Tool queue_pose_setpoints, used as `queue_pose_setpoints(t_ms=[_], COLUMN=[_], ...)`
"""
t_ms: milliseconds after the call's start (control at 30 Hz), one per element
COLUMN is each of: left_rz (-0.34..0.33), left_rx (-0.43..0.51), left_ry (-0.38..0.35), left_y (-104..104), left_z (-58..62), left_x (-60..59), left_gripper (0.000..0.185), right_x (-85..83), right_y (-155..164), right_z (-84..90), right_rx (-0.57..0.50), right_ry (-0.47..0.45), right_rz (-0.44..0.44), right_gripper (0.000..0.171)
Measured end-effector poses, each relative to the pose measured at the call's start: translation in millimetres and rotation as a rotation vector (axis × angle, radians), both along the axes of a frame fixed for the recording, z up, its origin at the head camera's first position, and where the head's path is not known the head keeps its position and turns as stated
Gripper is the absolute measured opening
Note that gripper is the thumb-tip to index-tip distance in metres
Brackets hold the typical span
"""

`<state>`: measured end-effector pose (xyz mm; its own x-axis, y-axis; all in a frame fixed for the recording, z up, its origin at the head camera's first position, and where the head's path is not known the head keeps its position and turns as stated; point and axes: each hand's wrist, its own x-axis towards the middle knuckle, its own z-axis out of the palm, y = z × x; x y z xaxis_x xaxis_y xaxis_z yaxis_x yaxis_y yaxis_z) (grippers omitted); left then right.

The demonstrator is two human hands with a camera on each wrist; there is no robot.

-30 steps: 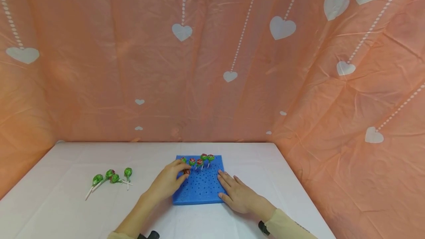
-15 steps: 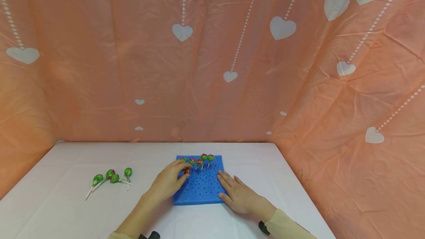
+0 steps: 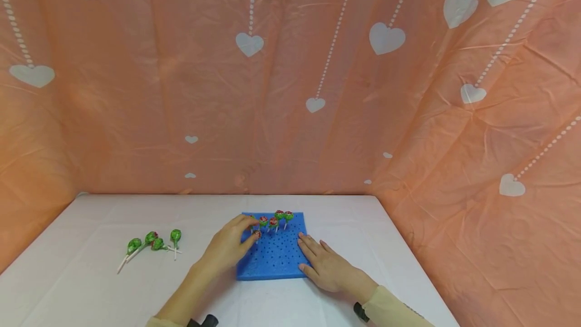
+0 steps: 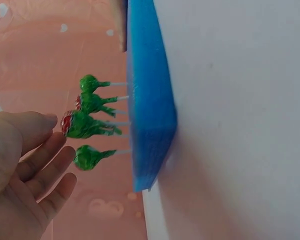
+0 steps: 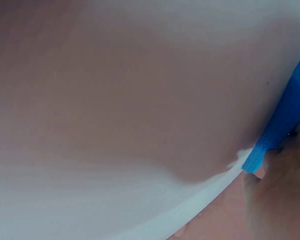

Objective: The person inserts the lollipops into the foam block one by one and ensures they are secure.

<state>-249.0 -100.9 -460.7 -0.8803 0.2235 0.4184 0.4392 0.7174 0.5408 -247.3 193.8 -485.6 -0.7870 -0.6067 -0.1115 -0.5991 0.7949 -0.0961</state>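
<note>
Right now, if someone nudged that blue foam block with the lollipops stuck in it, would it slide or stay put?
The blue foam block looks light, so it would probably slide on the smooth white table. That may be why the right hand lies flat on it. Being foam, it likely dents rather than cracks. The standing lollipops might wobble on their thin sticks.

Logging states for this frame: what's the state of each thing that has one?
left hand: fingers relaxed, open beside the standing lollipops, gripping none
right hand: flat, resting on the foam's right edge
blue foam board: lying flat on the table
standing lollipops: upright, sticks in the foam
loose lollipops: lying on the table, wrapped
</note>
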Motion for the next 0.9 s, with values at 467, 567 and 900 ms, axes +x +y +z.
queue_pose_setpoints(t_ms=[467,567,900], left_rz=[0.069,0.095,0.157], left_rx=[0.078,0.075,0.100], left_ry=[0.045,0.071,0.084], left_y=[-42.7,-55.0,-93.1], left_z=[5.7,7.5,8.3], left_x=[-12.7,-14.7,-17.8], left_gripper=[0.034,0.034,0.035], right_x=[-1.7,-1.7,-2.8], right_y=[0.7,0.7,-0.1], right_z=[-1.5,-1.6,-2.6], right_rx=[0.001,0.001,0.008], right_ry=[0.000,-0.002,0.000], right_rz=[0.002,0.001,-0.004], right_gripper=[0.070,0.070,0.069])
